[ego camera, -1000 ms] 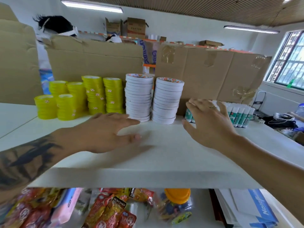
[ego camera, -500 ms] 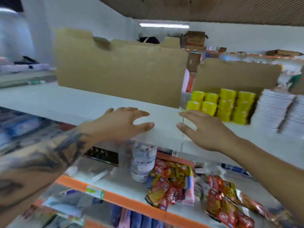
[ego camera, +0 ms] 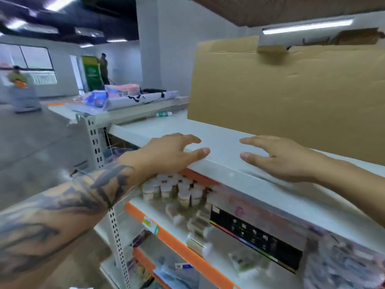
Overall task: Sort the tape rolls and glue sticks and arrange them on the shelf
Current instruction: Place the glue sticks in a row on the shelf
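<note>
Far left, beyond the post (ego camera: 95, 140), only blurred floor and a cluttered table (ego camera: 62, 108), well apart from the job. Further right, on the far end of the shelf (ego camera: 220, 130), one green-and-white stick (ego camera: 164, 114), most likely a glue stick, lying on its side and alone; liable to roll off that far edge if bumped or if the board gets shaken. No tape rolls anywhere in view, so nothing here to sort by reach alone. Near the middle, left hand (ego camera: 166, 155) spread over the shelf's front edge, thumb along the lip, fingers loose, holding nothing. Just beneath it, small white-capped jars (ego camera: 173, 188) packed close on the lower tier; easy to topple with a dropping wrist or forearm. Right of that, right hand (ego camera: 285, 159) flat and relaxed above the shelf top, likewise grasping nothing. Behind both hands, a tall cardboard sheet (ego camera: 281, 97) standing along the back; apt to tip or slide if struck during a reach, and hiding whatever sits beyond it. Heavy blur throughout, suggesting a fast head turn: worth fearing a misjudged reach, a snag on the post, or the stray stick overlooked and left unsorted. Lower right, a black box (ego camera: 254, 236) and blurred packets, near the front rail and open to a careless elbow.
</note>
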Action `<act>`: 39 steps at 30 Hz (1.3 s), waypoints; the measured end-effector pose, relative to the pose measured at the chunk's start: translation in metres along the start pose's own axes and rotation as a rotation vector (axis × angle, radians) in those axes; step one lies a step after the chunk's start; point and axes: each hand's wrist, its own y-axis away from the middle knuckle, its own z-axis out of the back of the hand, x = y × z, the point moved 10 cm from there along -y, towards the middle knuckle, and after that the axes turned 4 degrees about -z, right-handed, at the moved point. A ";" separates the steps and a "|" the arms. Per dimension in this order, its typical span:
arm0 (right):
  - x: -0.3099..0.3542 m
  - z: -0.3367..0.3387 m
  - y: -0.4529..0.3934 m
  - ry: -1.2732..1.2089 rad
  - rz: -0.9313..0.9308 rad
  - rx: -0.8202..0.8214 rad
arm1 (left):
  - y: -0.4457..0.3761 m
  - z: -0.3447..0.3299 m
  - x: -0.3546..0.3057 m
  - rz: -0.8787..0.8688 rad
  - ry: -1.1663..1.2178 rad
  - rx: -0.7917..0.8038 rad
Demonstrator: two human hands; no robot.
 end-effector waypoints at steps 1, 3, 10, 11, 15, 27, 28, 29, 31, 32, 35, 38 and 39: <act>0.009 -0.004 -0.022 -0.006 0.014 0.002 | -0.013 0.004 0.018 -0.001 0.008 -0.009; 0.025 -0.013 -0.064 -0.024 0.027 0.023 | -0.046 0.008 0.056 0.005 0.013 -0.010; 0.055 -0.030 -0.165 -0.038 -0.007 0.047 | -0.170 0.016 0.158 0.036 -0.109 0.015; 0.055 -0.032 -0.172 -0.045 -0.019 0.043 | -0.185 0.015 0.167 0.036 -0.145 0.022; 0.056 -0.039 -0.191 -0.047 -0.084 0.044 | -0.243 0.014 0.203 0.054 -0.292 0.028; 0.050 -0.051 -0.208 -0.030 -0.257 0.064 | -0.324 0.010 0.238 0.055 -0.370 0.070; 0.050 -0.050 -0.207 -0.033 -0.265 0.057 | -0.324 0.012 0.237 0.050 -0.392 0.050; 0.049 -0.049 -0.206 -0.037 -0.269 0.050 | -0.324 0.015 0.236 0.045 -0.418 0.029; 0.050 -0.046 -0.202 -0.040 -0.270 0.029 | -0.321 0.021 0.232 0.035 -0.472 -0.012; 0.051 -0.043 -0.199 -0.045 -0.275 0.016 | -0.318 0.024 0.228 0.025 -0.499 -0.026; 0.051 -0.029 -0.187 -0.075 -0.304 -0.049 | -0.309 0.029 0.211 -0.006 -0.433 -0.045; 0.049 -0.011 -0.165 -0.098 -0.343 -0.139 | -0.296 0.034 0.178 -0.087 -0.164 -0.059; 0.047 -0.005 -0.156 -0.113 -0.353 -0.173 | -0.289 0.036 0.163 -0.121 -0.045 -0.062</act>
